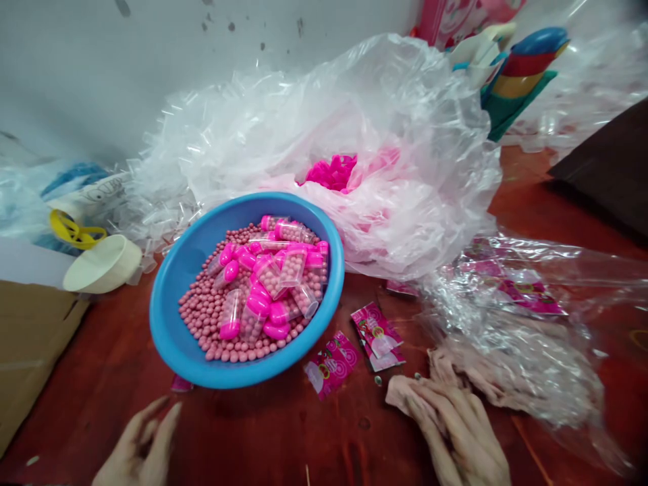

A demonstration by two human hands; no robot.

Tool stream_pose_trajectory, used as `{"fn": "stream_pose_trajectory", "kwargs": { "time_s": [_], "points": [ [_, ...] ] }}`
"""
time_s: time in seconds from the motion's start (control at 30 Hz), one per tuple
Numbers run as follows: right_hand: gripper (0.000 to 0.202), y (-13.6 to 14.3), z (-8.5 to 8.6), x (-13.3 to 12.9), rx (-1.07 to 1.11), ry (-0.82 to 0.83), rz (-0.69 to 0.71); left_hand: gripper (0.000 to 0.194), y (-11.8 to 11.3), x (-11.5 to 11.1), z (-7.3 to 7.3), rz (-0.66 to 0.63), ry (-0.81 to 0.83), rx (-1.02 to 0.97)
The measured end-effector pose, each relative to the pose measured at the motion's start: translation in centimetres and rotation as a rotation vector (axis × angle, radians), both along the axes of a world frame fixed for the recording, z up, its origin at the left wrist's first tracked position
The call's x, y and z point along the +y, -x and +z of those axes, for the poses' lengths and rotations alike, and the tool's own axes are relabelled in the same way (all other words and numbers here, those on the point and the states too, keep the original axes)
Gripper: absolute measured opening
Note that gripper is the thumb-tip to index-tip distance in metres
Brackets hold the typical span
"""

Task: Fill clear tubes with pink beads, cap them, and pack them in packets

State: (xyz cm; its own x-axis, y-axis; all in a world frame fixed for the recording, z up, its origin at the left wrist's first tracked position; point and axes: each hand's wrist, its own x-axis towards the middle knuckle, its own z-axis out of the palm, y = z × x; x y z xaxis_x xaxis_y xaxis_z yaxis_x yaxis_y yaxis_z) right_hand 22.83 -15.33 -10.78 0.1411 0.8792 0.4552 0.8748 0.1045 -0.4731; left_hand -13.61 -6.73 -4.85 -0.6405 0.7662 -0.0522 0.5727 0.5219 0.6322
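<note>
My right hand [463, 432] grips a pale pink cloth [448, 364] on the red-brown table, its fingers bent over the bunched end. At the lower left, my left hand [139, 442] is held with thumb and fingers apart and nothing between them. A blue basin [165, 324] stands just beyond it, filled with small pink beads [202, 317]. Several clear tubes [292, 266] with bright pink caps lie on the beads, and beads show inside many of them. Between basin and cloth are a pink printed packet [331, 364] and a small overlapping pile of packets [377, 334].
A big clear plastic bag [314, 108] of pink caps [331, 172] stands behind the basin. To its left are loose clear tubes [156, 219] and a cream scoop [104, 264]. Cardboard [35, 337] edges the left side; crinkled clear plastic [526, 364] lies at right.
</note>
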Motion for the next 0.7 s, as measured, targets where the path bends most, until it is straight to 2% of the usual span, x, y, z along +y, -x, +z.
{"fn": "stream_pose_trajectory", "kwargs": {
  "time_s": [0.07, 0.1, 0.17, 0.2, 0.23, 0.27, 0.3, 0.33, 0.37, 0.43, 0.53, 0.6, 0.67, 0.7],
  "points": [
    [0.018, 0.1, -0.2, 0.2, 0.090, 0.005, -0.039, 0.038, -4.9, -1.8, 0.0, -0.137, 0.008, -0.206],
    [0.019, 0.1, -0.3, 0.3, 0.129, 0.016, -0.065, 0.031, -8.1, -2.6, -0.2, -0.287, -0.002, -0.276],
    [0.022, 0.0, -0.3, 0.4, 0.168, 0.040, -0.091, 0.025, -14.9, -3.8, -0.9, -0.729, -0.017, -0.357],
    [0.023, -0.1, -0.3, 0.3, 0.176, 0.046, -0.087, 0.034, -18.1, -4.2, -1.4, -0.954, -0.035, -0.351],
    [0.024, -0.3, -0.3, 0.0, 0.194, 0.059, -0.085, 0.046, -21.0, -4.4, -1.9, -1.127, -0.041, -0.288],
    [0.023, -0.5, -0.4, -0.3, 0.233, 0.081, -0.094, 0.049, -23.3, -4.5, -2.4, -1.242, -0.020, -0.187],
    [0.023, -0.7, -0.4, -0.7, 0.293, 0.113, -0.114, 0.040, -25.0, -4.5, -2.8, -1.308, 0.010, -0.076],
    [0.023, -0.8, -0.5, -1.2, 0.358, 0.148, -0.135, 0.027, -26.1, -4.4, -3.1, -1.335, 0.014, -0.063],
    [0.022, -1.0, -0.7, -1.6, 0.411, 0.176, -0.156, 0.023, -26.5, -4.2, -3.3, -1.359, 0.010, -0.052],
    [0.020, -1.2, -1.0, -2.0, 0.408, 0.161, -0.168, 0.016, -25.8, -3.6, -3.3, -1.406, -0.036, -0.075],
    [0.019, -1.2, -1.1, -1.6, 0.129, -0.001, -0.061, 0.007, -22.4, -2.0, -3.1, -1.391, -0.135, -0.066],
    [0.020, -0.9, -0.8, -0.9, -0.040, -0.066, -0.010, 0.022, -19.9, -0.9, -3.2, -1.265, -0.208, 0.000],
    [0.020, -0.4, -0.1, -0.1, -0.074, -0.070, -0.067, 0.025, -18.1, 0.1, -3.6, -1.013, -0.285, 0.166],
    [0.021, -0.1, 0.4, 0.2, -0.058, -0.074, -0.115, 0.024, -17.5, 0.5, -3.9, -0.952, -0.296, 0.207]
  ]
}}
